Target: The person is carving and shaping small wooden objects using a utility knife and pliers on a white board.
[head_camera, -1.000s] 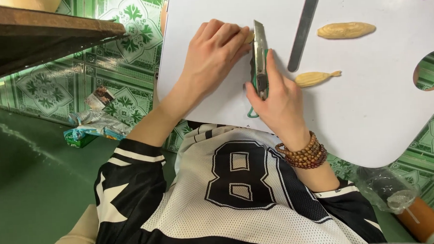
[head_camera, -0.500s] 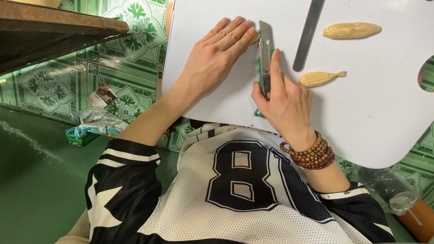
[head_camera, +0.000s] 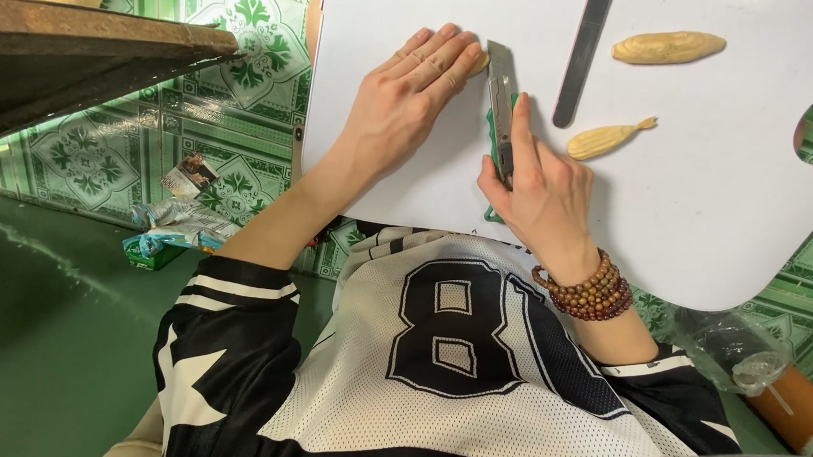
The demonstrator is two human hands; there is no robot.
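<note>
On the far left, a dark wooden ledge (head_camera: 91,50) hangs over the green patterned floor (head_camera: 97,161), where some crumpled wrappers (head_camera: 170,227) lie. Next comes a big white board (head_camera: 702,213) resting across the person's lap.

The left hand (head_camera: 409,98) lies flat on the board with its fingers straight and close together. It grips nothing; its fingertips press down on a small tan wooden piece (head_camera: 479,63) that peeks out beside them.

Just to the right, touching that piece, is a utility knife (head_camera: 502,103) with a grey metal body and a green grip. The right hand (head_camera: 539,189) is closed around the knife, with the pointer finger stretched along its top. A brown bead bracelet (head_camera: 591,291) sits on that wrist.

Further right, a long grey metal ruler (head_camera: 587,43) lies tilted on the board. Beside it are two carved wooden shapes: a small fish shape (head_camera: 606,139) near the hand, and a bigger leaf shape (head_camera: 668,47) above it. A clear plastic bottle (head_camera: 733,350) lies by the board's lower right edge.
</note>
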